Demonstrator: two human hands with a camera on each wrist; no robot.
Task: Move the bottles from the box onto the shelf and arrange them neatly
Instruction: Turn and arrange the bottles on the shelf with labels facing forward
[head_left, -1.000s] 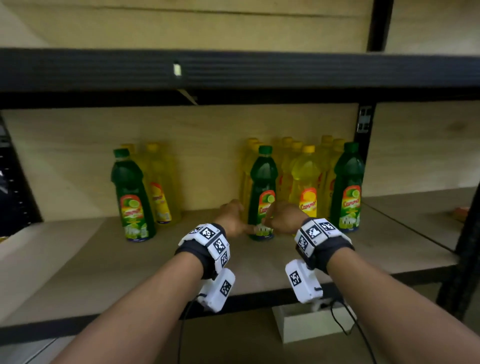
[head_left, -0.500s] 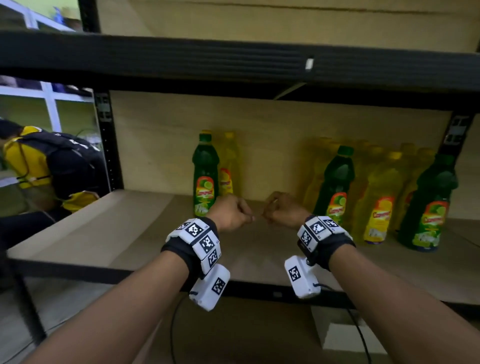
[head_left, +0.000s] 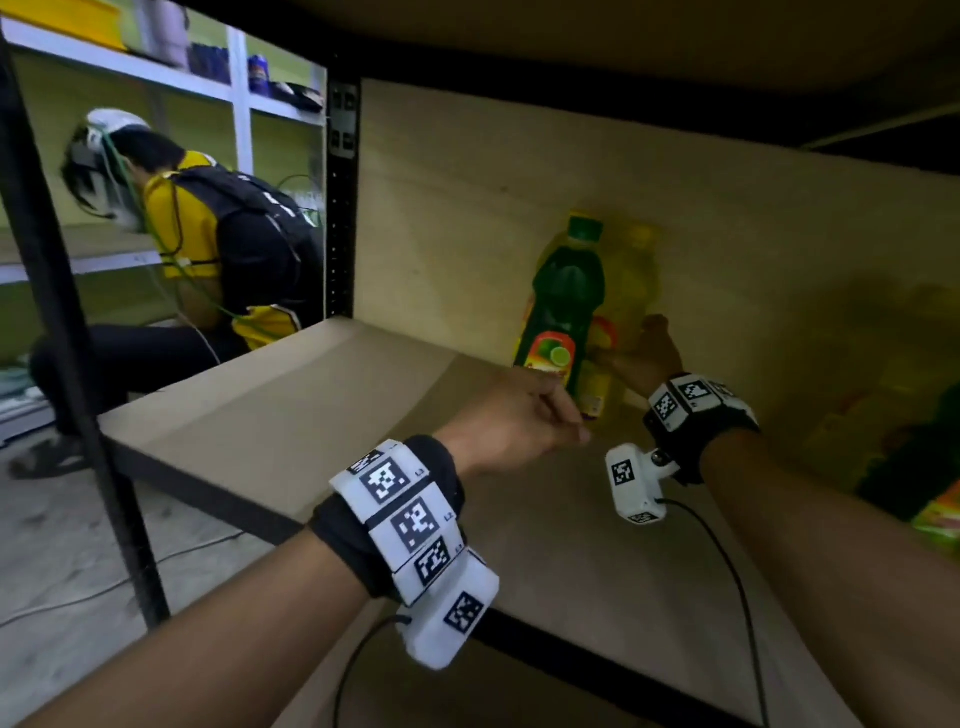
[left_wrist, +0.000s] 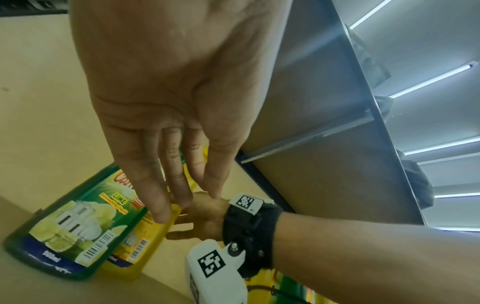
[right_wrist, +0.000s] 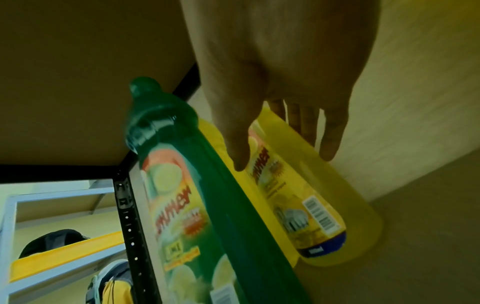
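Observation:
On the wooden shelf board (head_left: 311, 405) a green bottle (head_left: 569, 301) stands near the back panel. A yellow bottle (head_left: 631, 280) is just right of it, and more yellow shows behind the green one. My right hand (head_left: 644, 358) reaches in from the right and holds the yellow bottle (right_wrist: 311, 205), thumb on its label side and fingers on the far side. My left hand (head_left: 519, 415) hovers just in front of the green bottle (left_wrist: 78, 226). Its fingers (left_wrist: 166, 185) hang relaxed and hold nothing.
Several more bottles (head_left: 909, 415) blur together at the far right of the shelf. A black upright (head_left: 343, 208) marks the shelf's left end, and a person (head_left: 197, 234) crouches beyond it. The upper shelf hangs low overhead. Bare board lies left of the green bottle.
My view and both hands have swung left, from the middle group of bottles to the left pair. The right hand has uncurled and reached round the yellow bottle.

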